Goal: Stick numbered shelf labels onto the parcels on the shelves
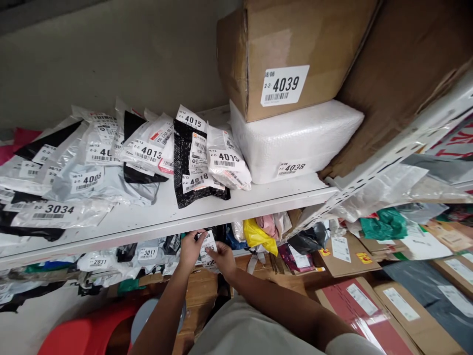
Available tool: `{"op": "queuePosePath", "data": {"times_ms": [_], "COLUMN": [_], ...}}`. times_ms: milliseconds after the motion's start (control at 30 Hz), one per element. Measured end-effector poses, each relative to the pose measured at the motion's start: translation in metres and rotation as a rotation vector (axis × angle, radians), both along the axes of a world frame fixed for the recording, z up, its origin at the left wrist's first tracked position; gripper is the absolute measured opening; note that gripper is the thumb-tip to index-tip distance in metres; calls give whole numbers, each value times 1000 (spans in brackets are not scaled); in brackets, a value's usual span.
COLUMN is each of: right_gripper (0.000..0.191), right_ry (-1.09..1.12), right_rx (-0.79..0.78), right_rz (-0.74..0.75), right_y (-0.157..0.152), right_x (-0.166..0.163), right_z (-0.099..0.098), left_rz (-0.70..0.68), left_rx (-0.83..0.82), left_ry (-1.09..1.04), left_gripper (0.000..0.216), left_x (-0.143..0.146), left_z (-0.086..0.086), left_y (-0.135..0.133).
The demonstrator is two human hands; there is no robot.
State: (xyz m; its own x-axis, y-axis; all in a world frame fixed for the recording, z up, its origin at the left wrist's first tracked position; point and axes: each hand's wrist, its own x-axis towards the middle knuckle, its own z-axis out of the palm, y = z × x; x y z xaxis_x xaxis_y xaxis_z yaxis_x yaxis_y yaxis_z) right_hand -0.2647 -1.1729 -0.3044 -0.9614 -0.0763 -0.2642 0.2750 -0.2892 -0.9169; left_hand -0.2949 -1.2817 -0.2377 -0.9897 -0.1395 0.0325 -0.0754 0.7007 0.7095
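A white strip of printed number labels (210, 261) is held between my two hands, below the front edge of the shelf. My left hand (190, 250) pinches the strip's upper left side, its fingertips partly over the top label. On the other side my right hand (224, 259) grips the strip with the thumb across its front. Digits such as "04" and "400" show on it, partly covered by the fingers. Just above lies a black bubble-wrapped parcel (181, 158) labelled 4018, beside a white parcel (225, 162).
A white metal shelf (254, 204) carries several labelled plastic parcels. Bubble-wrapped package 4038 (291, 143) supports cardboard box 4039 (306, 44). Lower down are more bags, including a yellow one (258, 236). A red plastic object (84, 330) stands lower left; boxes (342, 254) lie right.
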Motion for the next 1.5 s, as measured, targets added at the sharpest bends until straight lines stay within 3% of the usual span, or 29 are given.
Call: {"op": "queuePosePath", "data": {"times_ms": [200,300,400,500,633,767,967,1100,1233,1400,1500], "right_gripper": [56,53,49,42,35,31,27,24,19,25,29], "right_ry": [40,168,388,588,704,721,695,644,544,404,354], "right_rx": [166,276,338,350,426,495,486,447,405,366,342], "right_rz": [151,236,336,392,304,163,54,-27,-143,-235,-239], "right_y": [31,48,58,60,60,66,72,69,56,38,33], "right_x": [13,20,23,19,13,14,15,16,17,15,15], "right_z": [-17,-22,-19,-13,-9,-8,-2,-1,-6,-17,-20], "left_rz": [-35,-40,-88,-344,-746,-922,-1263,-1488,-1493,-1259,-1187], "left_rx": [-202,-359,-544,-686,-805,-874,-850,-776,-727,-700,-687], "left_ry": [18,45,64,42,2,37,33,-11,-51,-50,-67], "left_gripper": [16,12,23,23,29,42,25,15,19,22,14], "left_x": [2,2,-3,-12,-26,-42,-69,-75,-72,-69,-69], "left_z": [-8,-1,11,23,33,38,40,42,43,42,38], "left_y": [7,10,11,8,5,14,38,36,30,33,34]}}
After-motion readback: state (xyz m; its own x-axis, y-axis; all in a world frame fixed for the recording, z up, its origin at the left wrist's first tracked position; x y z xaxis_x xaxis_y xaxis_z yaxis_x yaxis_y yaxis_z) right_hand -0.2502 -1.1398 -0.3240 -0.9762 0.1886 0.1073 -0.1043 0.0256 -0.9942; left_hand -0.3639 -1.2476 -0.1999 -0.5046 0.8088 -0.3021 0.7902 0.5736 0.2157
